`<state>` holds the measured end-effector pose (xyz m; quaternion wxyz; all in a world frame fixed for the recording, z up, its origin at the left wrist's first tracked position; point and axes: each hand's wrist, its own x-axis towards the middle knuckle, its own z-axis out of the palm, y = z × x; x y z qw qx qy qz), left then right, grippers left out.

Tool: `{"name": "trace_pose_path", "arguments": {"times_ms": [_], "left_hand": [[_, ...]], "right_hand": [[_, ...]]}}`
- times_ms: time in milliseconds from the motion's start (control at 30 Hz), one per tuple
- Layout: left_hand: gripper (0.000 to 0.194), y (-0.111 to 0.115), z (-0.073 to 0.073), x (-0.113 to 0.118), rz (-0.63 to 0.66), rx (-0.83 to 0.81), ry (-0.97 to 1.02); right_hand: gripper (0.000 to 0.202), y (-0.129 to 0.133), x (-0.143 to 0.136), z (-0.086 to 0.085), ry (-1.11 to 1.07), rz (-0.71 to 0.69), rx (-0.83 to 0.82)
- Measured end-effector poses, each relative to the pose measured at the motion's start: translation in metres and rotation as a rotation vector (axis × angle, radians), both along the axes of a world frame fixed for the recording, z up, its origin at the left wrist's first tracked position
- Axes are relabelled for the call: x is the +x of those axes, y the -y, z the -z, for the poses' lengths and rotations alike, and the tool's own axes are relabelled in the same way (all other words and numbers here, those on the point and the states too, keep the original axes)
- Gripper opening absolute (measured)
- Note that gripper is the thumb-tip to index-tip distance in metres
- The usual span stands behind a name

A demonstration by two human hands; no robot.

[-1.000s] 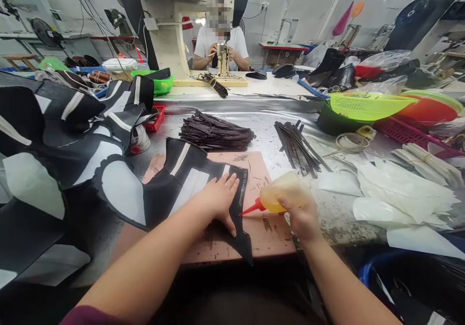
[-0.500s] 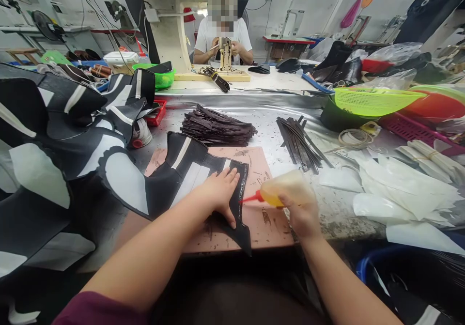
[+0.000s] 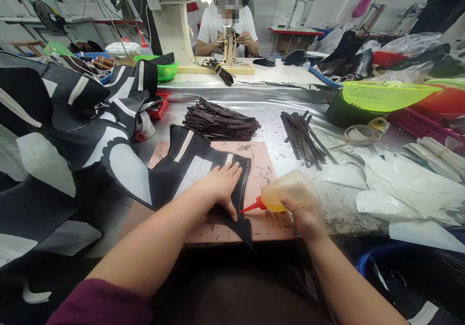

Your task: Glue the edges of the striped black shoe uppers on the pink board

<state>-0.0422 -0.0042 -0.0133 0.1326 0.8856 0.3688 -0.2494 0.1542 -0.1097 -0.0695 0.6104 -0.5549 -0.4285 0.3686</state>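
Observation:
My left hand (image 3: 225, 185) lies flat with its fingers spread on a black piece of material (image 3: 163, 179) that has white strips and patches. Under that piece is a pink board (image 3: 271, 223). My right hand (image 3: 307, 216) is wrapped round a clear squeeze bottle (image 3: 286, 192) of yellowish liquid, tilted to the left. Its red nozzle (image 3: 254, 205) points at the piece's right edge, beside my left thumb. A thin shiny line runs along that edge.
Dark strips lie in a pile (image 3: 220, 121) behind the board and in a bundle (image 3: 305, 138) to the right. More black pieces (image 3: 72, 107) heap at the left. White sheets (image 3: 407, 184) and a yellow basket (image 3: 387, 96) are at the right. A person (image 3: 227, 29) sits opposite at a machine.
The bottle in my right hand has moved toward me along the piece's right edge. My left hand keeps its place on the piece. The whole view has shifted slightly.

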Motion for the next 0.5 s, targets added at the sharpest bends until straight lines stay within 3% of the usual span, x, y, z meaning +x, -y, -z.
{"name": "trace_pose_path", "arguments": {"times_ms": [267,500], "left_hand": [[0.138,0.0,-0.001,-0.001,0.003,-0.002,0.013],[0.14,0.0,0.0,-0.001,0.004,-0.004,0.015]], "right_hand": [[0.051,0.0,0.007,-0.024,0.085,-0.112,0.031],[0.046,-0.001,0.01,-0.026,0.145,-0.162,0.065]]}}
